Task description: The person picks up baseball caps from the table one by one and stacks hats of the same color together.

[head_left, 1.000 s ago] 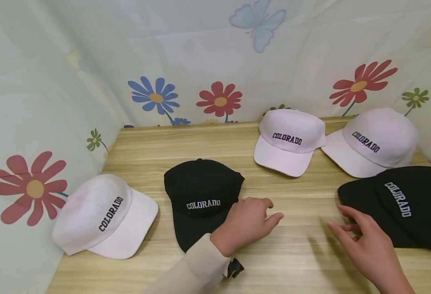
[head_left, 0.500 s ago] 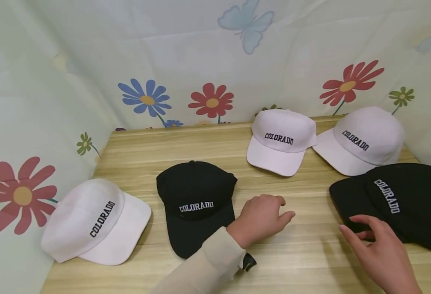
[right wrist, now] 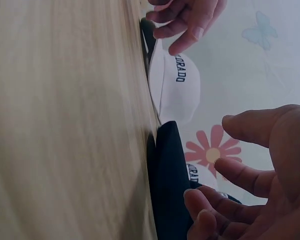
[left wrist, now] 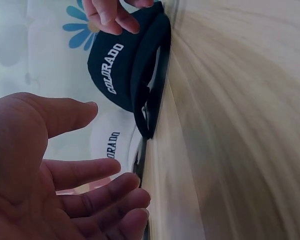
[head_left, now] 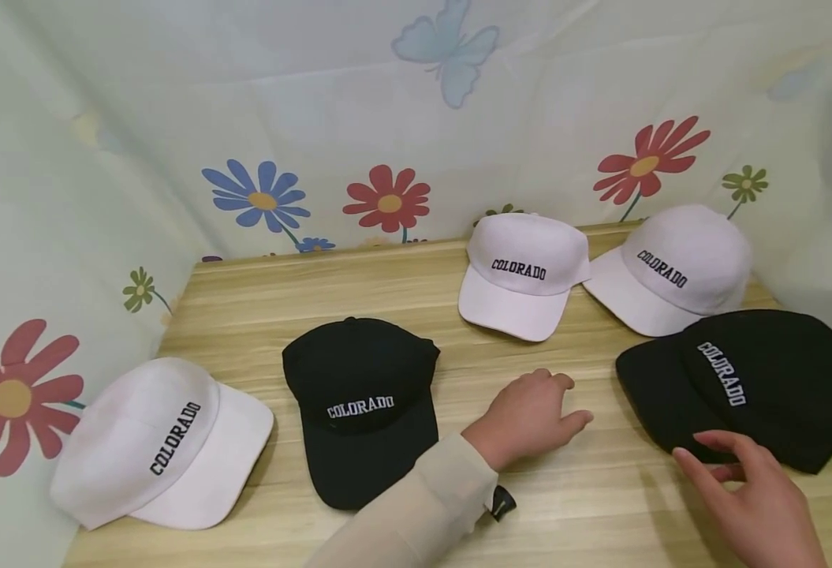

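My left hand (head_left: pixel 529 414) hovers over the table to the right of a black cap (head_left: pixel 359 394), its sleeve overlapping that cap's brim. Its fingers are relaxed and hold nothing, as the left wrist view also shows. The right hand (head_left: pixel 752 489) overlaps the brim edge of a second black cap (head_left: pixel 749 379). Thumb and fingers there are loosely bent and apart, with nothing between them. Both black caps carry white COLORADO lettering. Seen from the right wrist, the brim (right wrist: pixel 170 185) lies close beside the fingertips (right wrist: pixel 192 197).
Two white caps, one at back centre (head_left: pixel 522 276) and one at back right (head_left: pixel 685 260), stand near the rear wall. Another white cap (head_left: pixel 167 442) sits at the left. All rest on a wood-grain table (head_left: pixel 266 292), bordered by a flower-printed cloth (head_left: pixel 316 95).
The head view has turned, so the caps appear further left. My left hand has moved right, away from the near black cap. The right hand has drifted slightly right along the other black cap's brim.
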### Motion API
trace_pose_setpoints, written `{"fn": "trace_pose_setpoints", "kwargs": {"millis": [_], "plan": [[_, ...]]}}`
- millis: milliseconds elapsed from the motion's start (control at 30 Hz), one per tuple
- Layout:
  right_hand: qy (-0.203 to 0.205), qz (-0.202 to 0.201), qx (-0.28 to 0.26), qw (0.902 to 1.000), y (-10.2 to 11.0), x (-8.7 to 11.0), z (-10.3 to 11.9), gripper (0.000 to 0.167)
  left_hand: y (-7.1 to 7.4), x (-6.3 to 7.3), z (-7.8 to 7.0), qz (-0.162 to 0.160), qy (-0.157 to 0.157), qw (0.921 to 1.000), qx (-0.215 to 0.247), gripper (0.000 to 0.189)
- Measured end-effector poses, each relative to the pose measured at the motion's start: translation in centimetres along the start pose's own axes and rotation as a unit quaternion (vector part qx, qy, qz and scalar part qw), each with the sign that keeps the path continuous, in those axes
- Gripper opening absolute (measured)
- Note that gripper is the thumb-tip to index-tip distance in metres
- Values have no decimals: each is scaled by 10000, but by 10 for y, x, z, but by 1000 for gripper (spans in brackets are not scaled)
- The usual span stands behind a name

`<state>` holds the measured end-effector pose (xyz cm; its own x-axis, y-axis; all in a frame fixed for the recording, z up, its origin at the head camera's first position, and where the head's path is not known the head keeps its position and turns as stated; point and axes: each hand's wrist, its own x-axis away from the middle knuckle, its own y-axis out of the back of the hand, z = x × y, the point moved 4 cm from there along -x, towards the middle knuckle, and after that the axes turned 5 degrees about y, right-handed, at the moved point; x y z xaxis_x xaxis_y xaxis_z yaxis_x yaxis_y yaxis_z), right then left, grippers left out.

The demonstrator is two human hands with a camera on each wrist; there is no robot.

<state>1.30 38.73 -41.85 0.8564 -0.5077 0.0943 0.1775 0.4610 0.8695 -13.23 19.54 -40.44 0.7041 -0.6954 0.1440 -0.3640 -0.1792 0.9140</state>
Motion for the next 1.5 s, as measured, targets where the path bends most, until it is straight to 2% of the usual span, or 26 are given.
{"fn": "trace_pose_setpoints", "kwargs": {"millis": [233, 467, 767, 1000, 1167, 1400, 1500], "plan": [[-641, 253, -95, 9976, 2, -2, -9, 73, 1, -24, -14, -62, -218, 9997, 6, 53], [-1110, 347, -157, 9931, 6, 2, -21, 76, -2, -46, -25, 65, -355, 9993, -99, 55], [-1497, 539, -295, 9868, 2, 8, -30, 78, -2, -64, -34, 157, -280, 9995, 39, 57], [-1546, 614, -252, 9857, 1, 11, -36, 81, -2, -81, -45, 180, -461, 9982, -344, 53], [-1655, 634, -285, 9838, -2, 9, -45, 82, -7, -91, -52, 271, -423, 9974, -525, 49], [-1749, 540, -138, 9830, 2, 11, -51, 81, -8, -104, -61, 253, -479, 9978, -386, 30], [-1789, 527, -33, 9824, 5, 10, -53, 82, -7, -110, -65, 311, -435, 9979, -363, 28]]}}
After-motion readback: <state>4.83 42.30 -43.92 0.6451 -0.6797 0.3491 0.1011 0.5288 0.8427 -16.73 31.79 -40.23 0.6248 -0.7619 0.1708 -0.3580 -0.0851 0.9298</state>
